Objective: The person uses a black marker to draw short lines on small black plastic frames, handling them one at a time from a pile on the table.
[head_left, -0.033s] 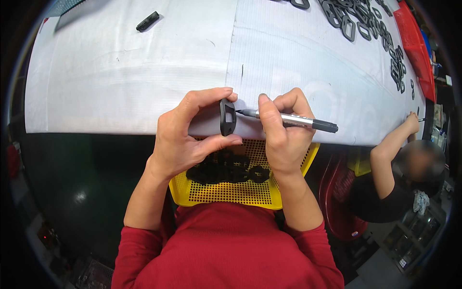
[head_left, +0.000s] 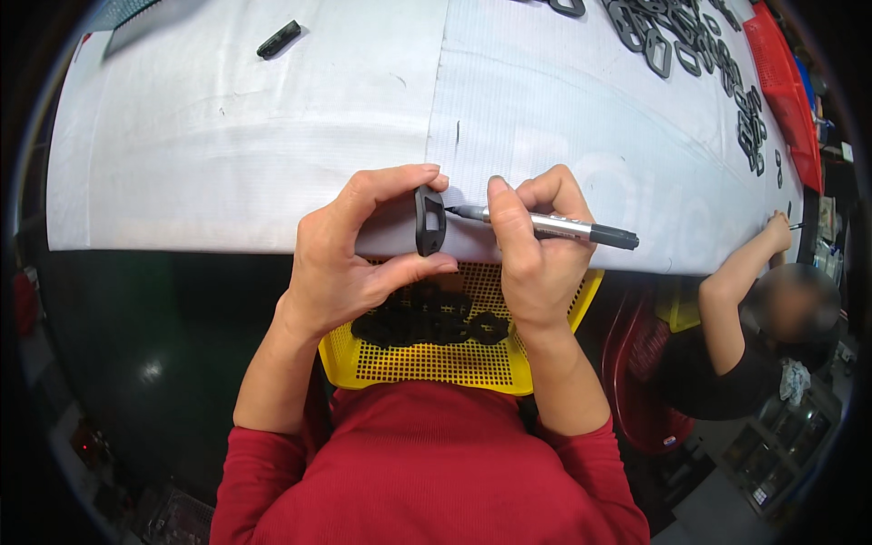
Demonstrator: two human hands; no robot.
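Your left hand (head_left: 350, 263) grips the buckle (head_left: 430, 221) upright at the table (head_left: 227, 163) edge; right hand (head_left: 536, 254) grips the marker (head_left: 545, 225), tip pointing left at it.

Both forearms, in red sleeves pushed to the elbow, rise from the lower edge and converge. The left hand (head_left: 350, 259) curls in a pinch, thumb below and index finger arched above. The right hand (head_left: 536, 245) is closed in a writing grip, knuckles up
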